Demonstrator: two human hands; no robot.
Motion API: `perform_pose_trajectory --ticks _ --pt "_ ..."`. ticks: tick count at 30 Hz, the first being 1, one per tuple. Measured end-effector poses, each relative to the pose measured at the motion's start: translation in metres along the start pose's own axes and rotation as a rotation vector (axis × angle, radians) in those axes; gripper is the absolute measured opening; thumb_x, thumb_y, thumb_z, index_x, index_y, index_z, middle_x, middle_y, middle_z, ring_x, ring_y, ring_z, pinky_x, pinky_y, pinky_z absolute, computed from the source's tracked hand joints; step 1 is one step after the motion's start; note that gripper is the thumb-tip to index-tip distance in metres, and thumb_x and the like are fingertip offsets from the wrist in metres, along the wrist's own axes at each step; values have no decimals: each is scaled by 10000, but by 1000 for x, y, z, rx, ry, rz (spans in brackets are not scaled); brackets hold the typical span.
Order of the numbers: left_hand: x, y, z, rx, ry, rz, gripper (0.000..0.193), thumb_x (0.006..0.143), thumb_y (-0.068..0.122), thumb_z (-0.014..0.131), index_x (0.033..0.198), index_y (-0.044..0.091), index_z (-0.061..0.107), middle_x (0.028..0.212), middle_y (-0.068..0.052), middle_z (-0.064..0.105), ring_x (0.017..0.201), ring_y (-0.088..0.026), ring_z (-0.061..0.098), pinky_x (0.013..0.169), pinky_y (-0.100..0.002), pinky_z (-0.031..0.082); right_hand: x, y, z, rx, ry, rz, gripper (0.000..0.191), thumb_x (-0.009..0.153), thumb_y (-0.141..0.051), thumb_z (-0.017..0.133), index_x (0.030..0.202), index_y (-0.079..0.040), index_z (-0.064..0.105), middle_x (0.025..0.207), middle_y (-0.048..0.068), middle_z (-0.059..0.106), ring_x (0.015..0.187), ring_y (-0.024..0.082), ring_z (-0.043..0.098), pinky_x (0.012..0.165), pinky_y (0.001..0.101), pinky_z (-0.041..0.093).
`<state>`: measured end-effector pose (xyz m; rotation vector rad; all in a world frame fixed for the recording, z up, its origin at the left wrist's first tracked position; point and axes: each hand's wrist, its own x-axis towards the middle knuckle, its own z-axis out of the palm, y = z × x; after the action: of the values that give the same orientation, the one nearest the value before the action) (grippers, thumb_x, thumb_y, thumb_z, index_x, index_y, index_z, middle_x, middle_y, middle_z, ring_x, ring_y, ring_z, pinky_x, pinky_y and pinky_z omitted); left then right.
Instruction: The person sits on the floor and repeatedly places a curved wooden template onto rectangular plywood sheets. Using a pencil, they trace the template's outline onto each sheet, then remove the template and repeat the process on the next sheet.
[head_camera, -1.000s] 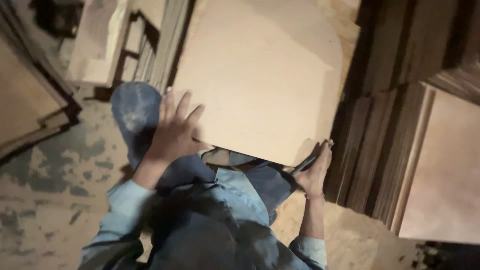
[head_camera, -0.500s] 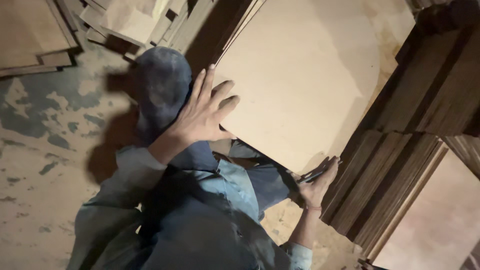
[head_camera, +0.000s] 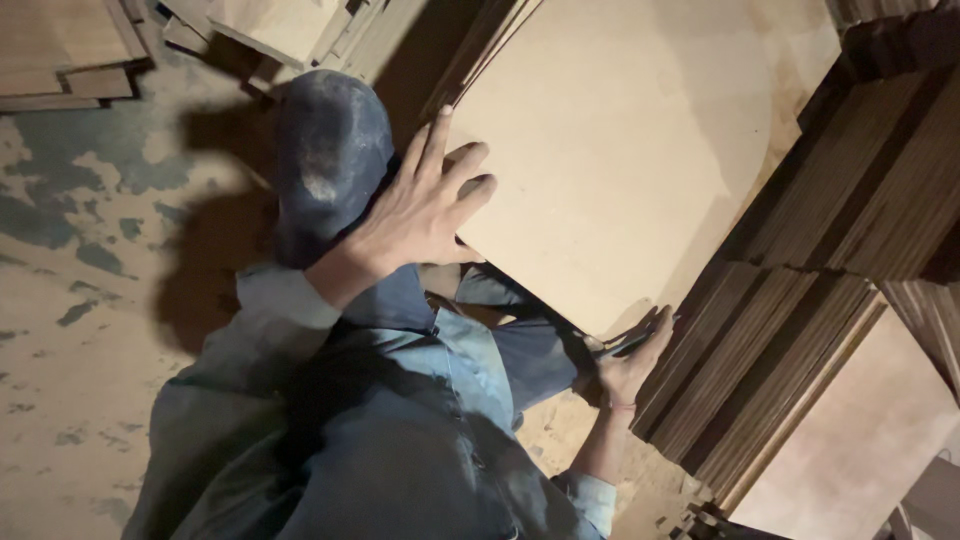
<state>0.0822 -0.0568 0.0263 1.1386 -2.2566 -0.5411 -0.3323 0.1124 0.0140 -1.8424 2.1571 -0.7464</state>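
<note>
A large tan board (head_camera: 630, 150) with a curved corner lies tilted across my lap. My left hand (head_camera: 425, 205) grips its near left edge, fingers spread on top and thumb under. My right hand (head_camera: 630, 360) sits at the board's lower corner and holds a thin dark tool, probably a pen or marker (head_camera: 635, 345). My knee in dusty blue trousers (head_camera: 325, 160) sticks out beside the left hand.
Stacks of dark-edged boards (head_camera: 820, 280) stand close on the right, with another pale sheet (head_camera: 860, 450) leaning at lower right. More cut boards (head_camera: 270, 25) pile up at the top left. A worn, paint-flecked concrete floor (head_camera: 80, 300) spreads to the left.
The view has swung, so the board and hands now sit further right and up in the frame. My left hand has slid along the board's edge, fingers curling over it. The right hand stays at the corner.
</note>
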Motion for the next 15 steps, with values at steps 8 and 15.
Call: perform_pose_trajectory --ticks 8,15 --pt "7 5 4 0 -4 28 838 598 495 937 1267 75 659 1466 -199 421 1451 -634 137 1168 -770 207 -3 7 1 -87 103 -109 1246 672 -576 870 1599 75 350 1621 284 359 1551 428 365 1271 527 372" --pt "1 6 34 33 99 147 877 698 586 975 1359 103 659 1515 -150 452 1542 -567 139 1220 -779 222 -7 36 -3 86 149 -133 1169 770 -622 872 1575 59 368 1585 260 324 1544 416 310 1252 565 394"
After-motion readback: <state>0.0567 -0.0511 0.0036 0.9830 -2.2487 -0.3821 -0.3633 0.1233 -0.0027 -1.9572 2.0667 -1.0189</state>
